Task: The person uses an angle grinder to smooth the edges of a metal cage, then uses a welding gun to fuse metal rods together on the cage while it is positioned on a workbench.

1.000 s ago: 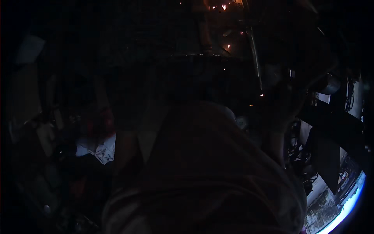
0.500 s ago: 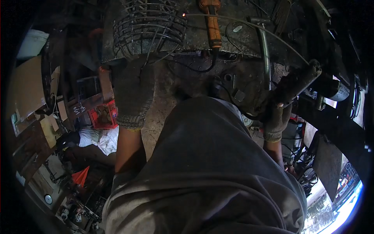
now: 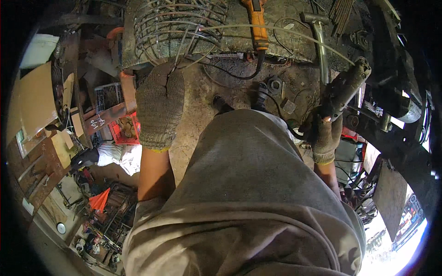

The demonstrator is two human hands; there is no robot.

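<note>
My right hand [image 3: 326, 138], in a knitted glove, is closed round a dark welding electrode holder [image 3: 344, 91]. A long, thin welding rod [image 3: 294, 31] runs from the holder's jaw across the bench to the left. Its tip, glowing faintly, meets or nearly meets a curved grid of metal bars [image 3: 177, 25]. My left hand [image 3: 161, 106], gloved too, is at the grid's near edge, closed on a thin metal rod [image 3: 182, 46] that slants up over the grid. Whether that rod is joined to the grid, I cannot tell.
On the bench [image 3: 294, 48] lie an orange angle grinder [image 3: 258, 27] with a black cable and a hammer [image 3: 320, 46] with a metal handle. A bundle of rods [image 3: 341, 14] is at the far right. A red crate [image 3: 123, 129] stands to the left, below bench height.
The welding rod's tip has moved left and nearer along the grid, and its red glow is weaker. The holder has shifted slightly left. The picture is brighter now.
</note>
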